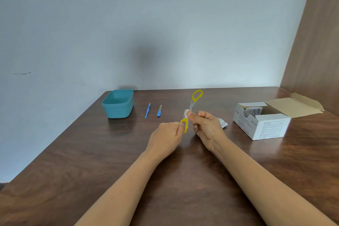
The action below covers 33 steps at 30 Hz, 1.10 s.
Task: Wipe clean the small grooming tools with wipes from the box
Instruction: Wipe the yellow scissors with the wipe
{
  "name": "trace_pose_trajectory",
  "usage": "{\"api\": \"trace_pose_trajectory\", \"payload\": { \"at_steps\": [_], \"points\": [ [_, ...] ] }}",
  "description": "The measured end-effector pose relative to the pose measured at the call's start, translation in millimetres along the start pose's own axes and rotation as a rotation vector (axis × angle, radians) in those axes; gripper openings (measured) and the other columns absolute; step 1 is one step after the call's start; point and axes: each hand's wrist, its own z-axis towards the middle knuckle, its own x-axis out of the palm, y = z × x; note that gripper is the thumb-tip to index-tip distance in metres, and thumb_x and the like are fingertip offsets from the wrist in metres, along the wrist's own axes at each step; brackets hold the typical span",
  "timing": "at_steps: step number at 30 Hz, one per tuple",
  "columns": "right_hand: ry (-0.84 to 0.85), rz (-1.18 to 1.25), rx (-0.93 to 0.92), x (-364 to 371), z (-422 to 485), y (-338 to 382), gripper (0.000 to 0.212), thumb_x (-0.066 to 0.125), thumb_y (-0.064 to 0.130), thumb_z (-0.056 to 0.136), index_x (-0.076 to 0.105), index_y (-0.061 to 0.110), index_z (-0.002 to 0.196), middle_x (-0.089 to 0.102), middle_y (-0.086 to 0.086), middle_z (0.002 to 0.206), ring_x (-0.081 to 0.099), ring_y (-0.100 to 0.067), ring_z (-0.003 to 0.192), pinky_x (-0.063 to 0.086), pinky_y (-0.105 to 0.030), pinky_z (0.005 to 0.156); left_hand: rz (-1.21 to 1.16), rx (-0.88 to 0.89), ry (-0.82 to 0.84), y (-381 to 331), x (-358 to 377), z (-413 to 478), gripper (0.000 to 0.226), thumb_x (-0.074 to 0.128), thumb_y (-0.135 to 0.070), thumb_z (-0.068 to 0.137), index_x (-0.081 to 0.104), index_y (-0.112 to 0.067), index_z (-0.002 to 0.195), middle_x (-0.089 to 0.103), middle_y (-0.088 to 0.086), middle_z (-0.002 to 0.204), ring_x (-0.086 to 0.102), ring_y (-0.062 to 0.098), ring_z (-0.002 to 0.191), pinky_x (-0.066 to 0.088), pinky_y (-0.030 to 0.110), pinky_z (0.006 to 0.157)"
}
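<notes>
Tabletop (91, 161), dark wood, against pale wall (128, 24); left hand (166, 137) gripping yellow scissors (192, 104), right hand (207, 126) pinching white wipe (186, 113)

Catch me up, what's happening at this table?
A person is wiping the yellow-handled scissors. The left hand grips one handle loop, and the right hand pinches a white wipe against a blade. A blue pick and a blue file lie on the table beside the teal tub. The wipe box sits open on the right.
</notes>
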Motion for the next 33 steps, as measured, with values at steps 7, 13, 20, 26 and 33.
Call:
{"api": "trace_pose_trajectory", "payload": {
  "at_steps": [7, 13, 20, 26, 33],
  "points": [
    [0.103, -0.18, -0.046, 3.3, -2.4, -4.8, 0.035, 0.082, 0.007, 0.068, 0.05, 0.019, 0.061, 0.048, 0.001, 0.055, 0.041, -0.015, 0.06, 0.034, -0.022, 0.056, 0.014, -0.077, -0.08, 6.9, -0.4, 0.2, 0.044, 0.031, -0.038, 0.101, 0.038, -0.018, 0.062, 0.047, 0.002, 0.064, 0.05, 0.027, 0.068, 0.025, 0.034, 0.052],
    [-0.003, 0.002, -0.113, 0.2, 0.8, -5.2, 0.036, 0.077, 0.002, 0.07, 0.046, 0.019, 0.063, 0.052, 0.008, 0.051, 0.042, -0.012, 0.058, 0.034, -0.018, 0.054, -0.034, 0.004, -0.018, 3.6, 2.3, -1.9, 0.046, 0.032, -0.035, 0.1, 0.049, -0.006, 0.069, 0.058, 0.011, 0.066, 0.055, 0.032, 0.07, 0.044, 0.042, 0.061],
    [-0.017, -0.028, -0.178, 0.1, 4.7, -7.5, 0.035, 0.079, 0.009, 0.071, 0.048, 0.02, 0.059, 0.038, -0.002, 0.06, 0.034, -0.013, 0.057, 0.032, -0.02, 0.051, -0.089, 0.01, -0.042, 3.4, 4.1, -2.9, 0.05, 0.032, -0.04, 0.099, 0.053, -0.005, 0.072, 0.06, 0.01, 0.066, 0.06, 0.029, 0.067, 0.05, 0.048, 0.066],
    [0.075, -0.092, -0.145, 1.1, 5.6, -7.4, 0.036, 0.078, 0.001, 0.071, 0.048, 0.018, 0.061, 0.044, 0.001, 0.053, 0.032, -0.015, 0.055, 0.028, -0.023, 0.053, -0.048, -0.021, -0.093, 3.1, 3.4, -3.8, 0.051, 0.033, -0.042, 0.099, 0.056, -0.006, 0.07, 0.062, 0.009, 0.065, 0.059, 0.028, 0.067, 0.049, 0.045, 0.064],
    [-0.097, 0.083, -0.228, -5.2, 12.3, -4.9, 0.042, 0.076, 0.003, 0.074, 0.04, 0.019, 0.06, 0.039, -0.001, 0.058, 0.035, -0.013, 0.055, 0.03, -0.019, 0.049, 0.07, 0.062, -0.064, -2.5, 5.9, -6.7, 0.047, 0.035, -0.035, 0.1, 0.042, -0.011, 0.06, 0.05, 0.005, 0.059, 0.051, 0.029, 0.063, 0.03, 0.034, 0.053]
  ]
}}
